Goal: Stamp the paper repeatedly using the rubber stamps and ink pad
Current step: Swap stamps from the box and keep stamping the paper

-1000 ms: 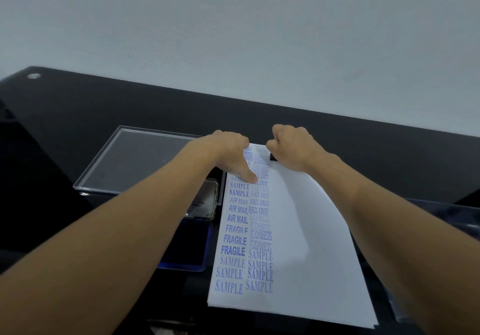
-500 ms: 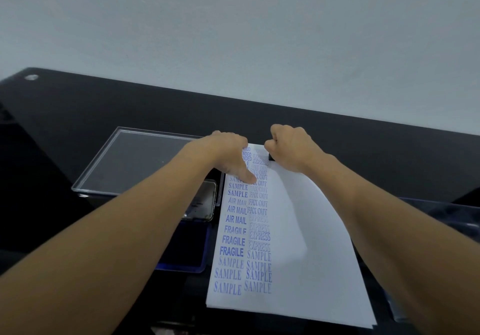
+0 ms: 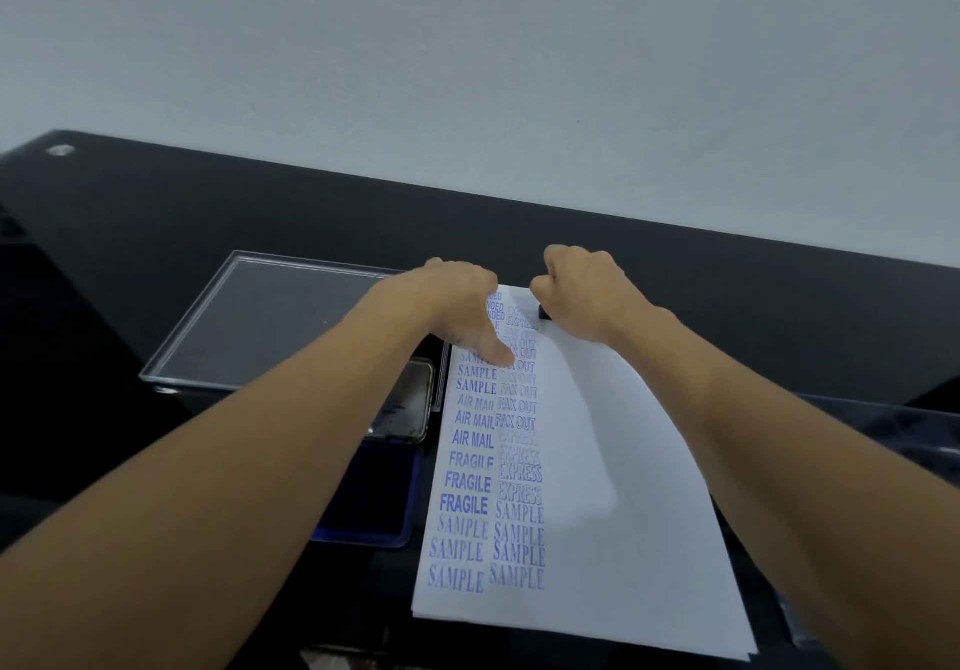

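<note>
Getting well into the stamping: filling the paper (image 3: 613, 461), lying on the black table (image 3: 753, 305), from its 6 o'clock edge toward 12 o'clock. Having run the left column of blue prints (SAMPLE, FRAGILE, AIR MAIL, SAMPLE again) up under the hands, and now bringing the second column (SAMPLE, EXPRESS, FAX OUT, EXPRESS) to the far edge too. Pressing a small black rubber stamp (image 3: 544, 311) onto the sheet at the 12 o'clock end of that second column, with the right hand (image 3: 582, 295) clenching round it and leaving only a dark corner showing. Steadying the sheet at about 11 o'clock with the left hand (image 3: 457, 305), thumb stretched flat on the prints, other fingers bending out of sight. Leaving the whole 3 o'clock half of the sheet blank, so judging roughly half the page yet to do. Sitting open at 9 o'clock of the paper, partly under the left forearm: the blue ink pad (image 3: 374, 503). Differing very little from a second ago: keeping both hands in place and the stamp down on the same spot, the view alone shifting slightly.
</note>
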{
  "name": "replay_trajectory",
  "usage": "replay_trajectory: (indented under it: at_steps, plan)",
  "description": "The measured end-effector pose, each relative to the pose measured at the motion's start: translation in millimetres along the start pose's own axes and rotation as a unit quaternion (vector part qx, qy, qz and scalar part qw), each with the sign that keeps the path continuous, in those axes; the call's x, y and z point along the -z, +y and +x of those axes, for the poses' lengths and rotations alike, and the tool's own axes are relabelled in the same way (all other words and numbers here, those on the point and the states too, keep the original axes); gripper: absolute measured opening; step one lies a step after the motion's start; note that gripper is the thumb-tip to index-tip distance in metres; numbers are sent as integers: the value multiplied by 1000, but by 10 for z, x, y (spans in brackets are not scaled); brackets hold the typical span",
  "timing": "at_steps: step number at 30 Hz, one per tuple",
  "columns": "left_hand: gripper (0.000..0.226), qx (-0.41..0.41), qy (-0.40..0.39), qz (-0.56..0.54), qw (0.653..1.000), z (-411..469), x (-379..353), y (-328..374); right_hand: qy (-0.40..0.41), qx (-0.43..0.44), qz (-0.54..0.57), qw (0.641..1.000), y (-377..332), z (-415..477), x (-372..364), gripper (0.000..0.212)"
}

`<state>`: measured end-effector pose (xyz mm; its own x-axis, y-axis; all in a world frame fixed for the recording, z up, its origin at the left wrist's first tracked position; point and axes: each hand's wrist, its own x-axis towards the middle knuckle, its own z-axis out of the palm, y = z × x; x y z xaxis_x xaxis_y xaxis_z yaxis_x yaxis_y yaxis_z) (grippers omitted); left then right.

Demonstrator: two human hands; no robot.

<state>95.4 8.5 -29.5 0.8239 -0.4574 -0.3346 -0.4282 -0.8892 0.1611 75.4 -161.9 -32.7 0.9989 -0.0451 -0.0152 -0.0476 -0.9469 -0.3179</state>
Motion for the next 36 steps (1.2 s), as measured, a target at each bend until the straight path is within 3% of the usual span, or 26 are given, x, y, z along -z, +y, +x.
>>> replay_trajectory:
  at_steps: [24,36]
  plan:
    - [98,7,-3,-1,1000,-33,-1,7,-13,-6,5,1000,-17,-3,35,22]
    - [95,0,0,7,1000,-7,-15,0,25,-10,-7,1000,1,-59,-79,23]
